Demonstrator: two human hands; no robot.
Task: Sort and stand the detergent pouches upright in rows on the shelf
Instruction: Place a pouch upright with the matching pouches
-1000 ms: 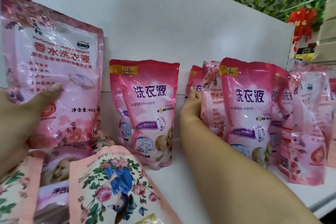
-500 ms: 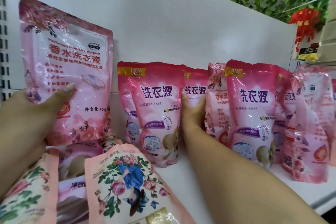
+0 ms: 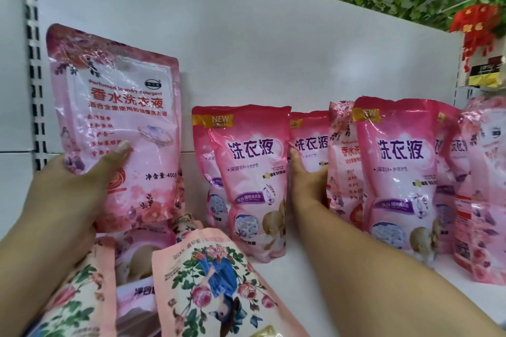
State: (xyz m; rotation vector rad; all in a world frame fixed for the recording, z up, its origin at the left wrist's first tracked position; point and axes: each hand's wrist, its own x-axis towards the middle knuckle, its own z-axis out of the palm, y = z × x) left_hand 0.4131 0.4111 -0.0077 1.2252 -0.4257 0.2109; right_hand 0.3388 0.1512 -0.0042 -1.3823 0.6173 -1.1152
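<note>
The left hand (image 3: 76,186) is gripping a pale pink perfumed-detergent pouch (image 3: 120,123), thumb across its front, holding it upright above floral pouches (image 3: 213,290). The right hand (image 3: 306,180) is reaching between standing pink pouches on the white shelf (image 3: 301,276), fingers curling round the rear pouch (image 3: 310,142) behind the front-row pouch (image 3: 254,178).
</note>
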